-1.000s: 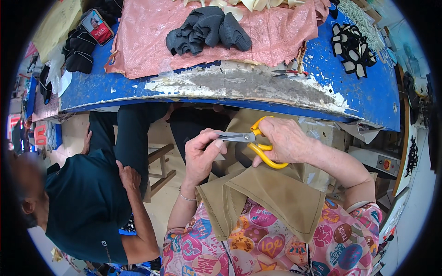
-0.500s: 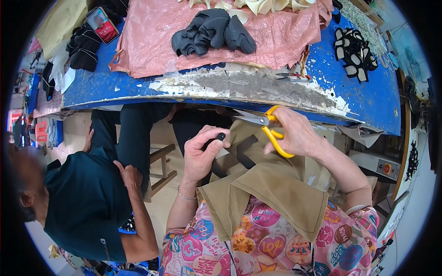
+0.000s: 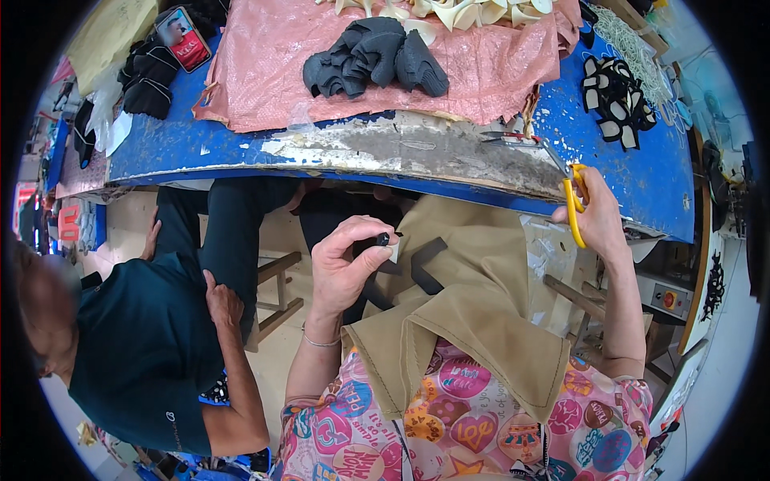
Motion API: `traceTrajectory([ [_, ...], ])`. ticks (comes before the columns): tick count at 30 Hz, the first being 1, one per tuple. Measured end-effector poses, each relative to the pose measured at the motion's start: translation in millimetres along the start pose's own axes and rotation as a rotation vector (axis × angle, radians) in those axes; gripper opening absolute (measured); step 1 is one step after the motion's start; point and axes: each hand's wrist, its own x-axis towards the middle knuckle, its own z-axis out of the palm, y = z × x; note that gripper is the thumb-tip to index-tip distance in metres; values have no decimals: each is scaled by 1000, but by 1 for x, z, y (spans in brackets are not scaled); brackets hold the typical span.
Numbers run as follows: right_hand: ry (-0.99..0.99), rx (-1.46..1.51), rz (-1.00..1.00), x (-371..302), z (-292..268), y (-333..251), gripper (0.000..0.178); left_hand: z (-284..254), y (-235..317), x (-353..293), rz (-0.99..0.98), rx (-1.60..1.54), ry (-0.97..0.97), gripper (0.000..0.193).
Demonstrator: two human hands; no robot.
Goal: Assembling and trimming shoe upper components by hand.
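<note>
My left hand (image 3: 349, 264) is closed in a pinch above my lap, holding a small black piece (image 3: 383, 240) with a whitish bit below it. Its exact kind is mostly hidden by the fingers. My right hand (image 3: 600, 215) grips yellow-handled scissors (image 3: 573, 207) at the table's right front edge, the blades pointing away from me over the worn tabletop. Across my lap lies a tan apron (image 3: 481, 240), with dark strips (image 3: 426, 266) resting on it.
On the blue table (image 3: 658, 180) a pink sheet (image 3: 265, 84) carries dark grey ribbed pieces (image 3: 361, 60) and cream curved pieces (image 3: 473, 11). Red-handled snips (image 3: 510, 139) lie near the edge. Black-and-white pieces (image 3: 618, 104) sit right. A seated person (image 3: 152, 353) is close at left.
My right hand has carried the scissors right and away from me, from beside my left hand to the table edge. The left hand stays nearly in place with the black piece.
</note>
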Motion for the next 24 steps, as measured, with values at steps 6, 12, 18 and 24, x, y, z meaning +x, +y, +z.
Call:
traceTrajectory([
  [6,-121,97,1,0,13,-15,74,3,4,-3,-70,121,56,19],
  [12,53,-62,128,17,-4,30,66,-7,-9,-11,61,175,86,22],
  [18,181,-371,58,40,-26,53,48,3,-4,6,-11,-238,184,23],
  [24,-224,913,-301,9,52,-78,48,20,-10,30,71,-775,44,23],
])
